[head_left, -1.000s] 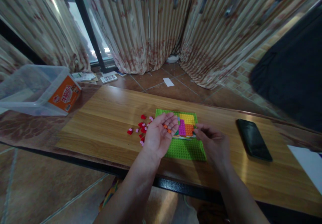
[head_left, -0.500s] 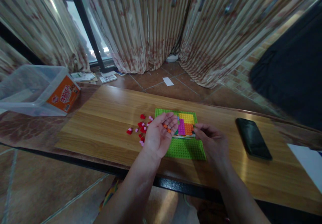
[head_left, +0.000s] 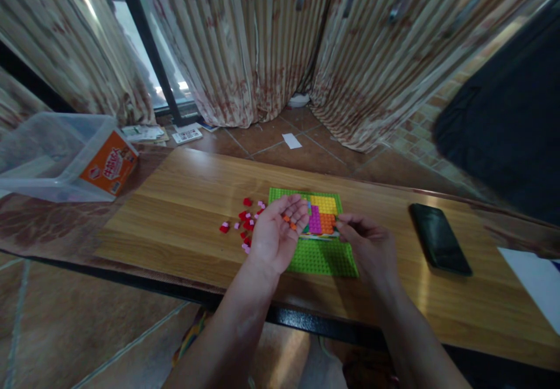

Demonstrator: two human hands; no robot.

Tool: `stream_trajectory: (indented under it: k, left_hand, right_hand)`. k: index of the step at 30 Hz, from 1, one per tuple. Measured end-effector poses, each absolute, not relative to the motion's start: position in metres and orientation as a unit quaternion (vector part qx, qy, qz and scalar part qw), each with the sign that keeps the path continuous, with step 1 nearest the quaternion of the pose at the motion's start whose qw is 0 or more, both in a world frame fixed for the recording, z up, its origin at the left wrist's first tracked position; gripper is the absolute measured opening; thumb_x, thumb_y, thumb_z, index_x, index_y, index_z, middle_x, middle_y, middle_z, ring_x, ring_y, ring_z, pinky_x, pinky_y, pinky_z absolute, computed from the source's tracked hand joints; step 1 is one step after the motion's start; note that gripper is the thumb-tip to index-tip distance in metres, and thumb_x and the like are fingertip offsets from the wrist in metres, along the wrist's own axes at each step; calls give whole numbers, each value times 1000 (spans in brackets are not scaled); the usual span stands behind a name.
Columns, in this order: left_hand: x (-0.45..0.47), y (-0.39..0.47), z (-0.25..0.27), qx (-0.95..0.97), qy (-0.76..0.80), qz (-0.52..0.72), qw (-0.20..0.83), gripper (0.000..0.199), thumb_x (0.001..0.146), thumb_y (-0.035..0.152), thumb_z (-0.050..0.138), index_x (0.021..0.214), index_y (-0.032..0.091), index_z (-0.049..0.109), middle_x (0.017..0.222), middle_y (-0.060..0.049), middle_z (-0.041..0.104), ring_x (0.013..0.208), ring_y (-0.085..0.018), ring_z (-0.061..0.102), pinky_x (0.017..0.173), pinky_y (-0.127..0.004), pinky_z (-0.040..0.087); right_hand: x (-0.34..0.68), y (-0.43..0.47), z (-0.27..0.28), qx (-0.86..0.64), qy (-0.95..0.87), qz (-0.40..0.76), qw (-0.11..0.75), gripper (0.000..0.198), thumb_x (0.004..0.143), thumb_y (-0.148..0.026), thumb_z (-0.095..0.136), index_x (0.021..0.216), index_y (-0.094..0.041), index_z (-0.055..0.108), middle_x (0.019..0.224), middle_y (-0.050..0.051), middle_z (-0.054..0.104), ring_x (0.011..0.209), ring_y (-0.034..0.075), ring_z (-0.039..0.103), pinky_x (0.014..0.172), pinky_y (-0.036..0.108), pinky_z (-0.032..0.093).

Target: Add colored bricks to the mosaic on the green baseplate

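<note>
Stretching out over a green studded baseplate (head_left: pixel 324 259) on a wooden table (head_left: pixel 175 202), a person's two bare hands work close together, seen from above. The left hand (head_left: pixel 277 237) hangs palm up over the left part of the baseplate, its fingers slightly curled like a shallow dish; a few small orange bricks (head_left: pixel 289 222) lie loose on it, resting rather than gripped. The right hand (head_left: pixel 367 246) is at the right edge of the baseplate, thumb and fingers bunched near each other; it is too small and blurred to tell whether the fingertips are closed or have hold of a piece.

On the far half of the baseplate sits a patch of colored blocks: a yellow section (head_left: pixel 324 204) farthest back, a magenta section (head_left: pixel 314 220) in front of it, and an orange section (head_left: pixel 327 224) to the magenta one's right, just beside the right fingertips. The left hand hides the rest of that patch.

Just left of the baseplate, red and pink bricks (head_left: pixel 248 224) lie scattered on the wood. Well to its left stands a clear plastic tub (head_left: pixel 61 188) with an orange label (head_left: pixel 109 164). To the right of the baseplate lies a black phone (head_left: pixel 440 238), and farther right, a white sheet (head_left: pixel 534 284). Beyond the baseplate, striped curtains (head_left: pixel 262 45) hang down to a tiled floor (head_left: pixel 254 138).
</note>
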State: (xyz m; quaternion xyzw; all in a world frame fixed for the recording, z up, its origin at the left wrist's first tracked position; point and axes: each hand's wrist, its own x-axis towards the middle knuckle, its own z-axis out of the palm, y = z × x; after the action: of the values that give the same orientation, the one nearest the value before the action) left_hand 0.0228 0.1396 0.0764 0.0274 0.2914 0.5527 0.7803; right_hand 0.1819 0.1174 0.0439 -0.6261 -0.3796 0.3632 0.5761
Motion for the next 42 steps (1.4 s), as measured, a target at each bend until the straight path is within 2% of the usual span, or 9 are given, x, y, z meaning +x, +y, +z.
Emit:
stream_trajectory:
  k: [17, 24, 34, 38, 42]
  left_hand:
    - [24, 139, 78, 29, 302, 555, 774, 19, 84, 19, 53, 78, 9, 67, 72, -6, 66, 69, -10, 63, 70, -21, 52]
    - [24, 139, 78, 30, 299, 556, 775, 19, 84, 21, 53, 77, 10, 67, 72, -6, 67, 70, -10, 63, 70, -21, 51]
    - [26, 133, 83, 58, 221, 526, 819, 31, 86, 36, 51, 89, 10, 68, 89, -11, 68, 85, -16, 65, 88, -28, 48]
    - [24, 133, 84, 64, 203, 524, 825, 34, 88, 38, 49, 92, 10, 68, 93, -11, 68, 90, -17, 64, 92, -30, 45]
    - [24, 133, 86, 69, 187, 518, 832, 38, 89, 41, 46, 94, 10, 67, 97, -12, 68, 97, -19, 64, 96, -31, 43]
  right_hand:
    - [179, 117, 49, -636, -365, 367, 572, 17, 57, -26, 75, 70, -17, 69, 57, -2, 62, 50, 9, 50, 51, 23, 41]
    - [180, 116, 47, -637, -385, 356, 564, 16, 59, -27, 74, 72, -18, 69, 60, -1, 64, 52, 10, 53, 52, 24, 44]
    - [177, 115, 43, -671, -477, 266, 501, 13, 72, -29, 67, 78, -18, 70, 75, 3, 71, 67, 17, 62, 67, 31, 49]
    - [174, 110, 44, -672, -493, 203, 515, 15, 77, -31, 63, 84, -19, 69, 79, 4, 70, 69, 17, 63, 65, 31, 50]
    - [160, 101, 57, -605, -579, 115, 535, 10, 83, -26, 59, 85, -22, 68, 80, 2, 68, 72, 16, 62, 69, 31, 50]
